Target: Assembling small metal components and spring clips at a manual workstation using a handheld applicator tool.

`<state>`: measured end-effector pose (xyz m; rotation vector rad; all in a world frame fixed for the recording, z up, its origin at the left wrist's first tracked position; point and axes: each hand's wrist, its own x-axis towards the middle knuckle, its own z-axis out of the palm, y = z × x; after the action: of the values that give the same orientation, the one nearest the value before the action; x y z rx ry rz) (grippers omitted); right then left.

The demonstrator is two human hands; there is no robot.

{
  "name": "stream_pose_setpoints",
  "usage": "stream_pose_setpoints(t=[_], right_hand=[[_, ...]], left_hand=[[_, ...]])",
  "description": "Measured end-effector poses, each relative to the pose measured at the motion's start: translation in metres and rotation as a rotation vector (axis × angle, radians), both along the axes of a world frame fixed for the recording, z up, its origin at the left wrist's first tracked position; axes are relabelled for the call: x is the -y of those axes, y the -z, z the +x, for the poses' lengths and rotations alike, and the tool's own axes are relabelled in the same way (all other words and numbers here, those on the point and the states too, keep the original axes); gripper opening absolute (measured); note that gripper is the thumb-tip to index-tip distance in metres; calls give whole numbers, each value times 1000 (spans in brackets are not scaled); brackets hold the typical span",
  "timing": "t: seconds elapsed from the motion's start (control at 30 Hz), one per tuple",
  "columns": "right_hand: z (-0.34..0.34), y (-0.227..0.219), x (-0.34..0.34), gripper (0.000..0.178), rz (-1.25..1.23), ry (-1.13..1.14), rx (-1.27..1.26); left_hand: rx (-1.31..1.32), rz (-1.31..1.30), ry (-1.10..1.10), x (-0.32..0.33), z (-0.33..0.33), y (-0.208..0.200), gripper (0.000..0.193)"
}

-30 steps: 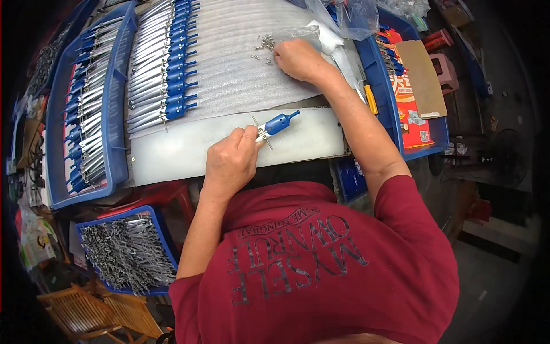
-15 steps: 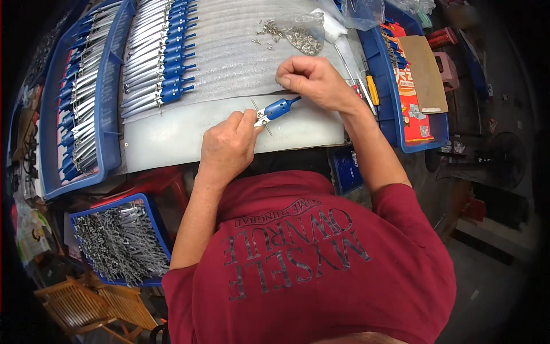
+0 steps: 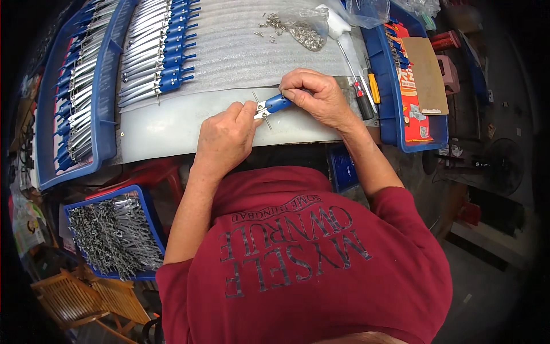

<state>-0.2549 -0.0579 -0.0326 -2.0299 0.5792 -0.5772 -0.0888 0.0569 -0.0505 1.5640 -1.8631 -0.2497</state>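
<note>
My left hand [image 3: 226, 137] is closed round the silver end of a metal-and-blue part [image 3: 277, 104], holding it over the front of the table. A thin cross pin [image 3: 268, 122] sticks out on both sides of it, and two small screw heads show on its silver plate. My right hand [image 3: 321, 102] has thumb and forefinger pinched together against the blue end. Those fingers cover the part's narrow tip, and whatever small thing is between them is hidden. Small metal screws [image 3: 306, 35] lie beyond, some loose, some in a clear bag.
Similar blue-and-silver parts [image 3: 172, 57] lie in a row on foam sheeting [image 3: 229, 51]. More fill a blue tray [image 3: 106, 137] at left. Right of my hands are a red-and-black screwdriver [image 3: 362, 102], a yellow-handled one [image 3: 373, 86] and another blue tray [image 3: 389, 114]. A bin [image 3: 143, 200] of metal pieces stands lower left.
My right hand has come down to the blue end of the part, covering its tip. The left hand keeps its hold. The view has shifted slightly.
</note>
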Motion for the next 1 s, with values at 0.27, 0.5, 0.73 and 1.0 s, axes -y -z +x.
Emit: stream_pose_setpoints(t=[0.27, 0.5, 0.73, 1.0], right_hand=[[-2, -2, -2, 5, -186, 28, -21], [0, -7, -1, 3, -293, -22, -13], [3, -13, -2, 3, -324, -63, -86], [8, -13, -7, 3, -443, -25, -205]], left_hand=[[35, -37, 0, 2, -1, 0, 14], [64, -38, -11, 2, -1, 0, 13], [125, -46, -7, 2, -2, 0, 13], [208, -32, -18, 1, -5, 1, 14]])
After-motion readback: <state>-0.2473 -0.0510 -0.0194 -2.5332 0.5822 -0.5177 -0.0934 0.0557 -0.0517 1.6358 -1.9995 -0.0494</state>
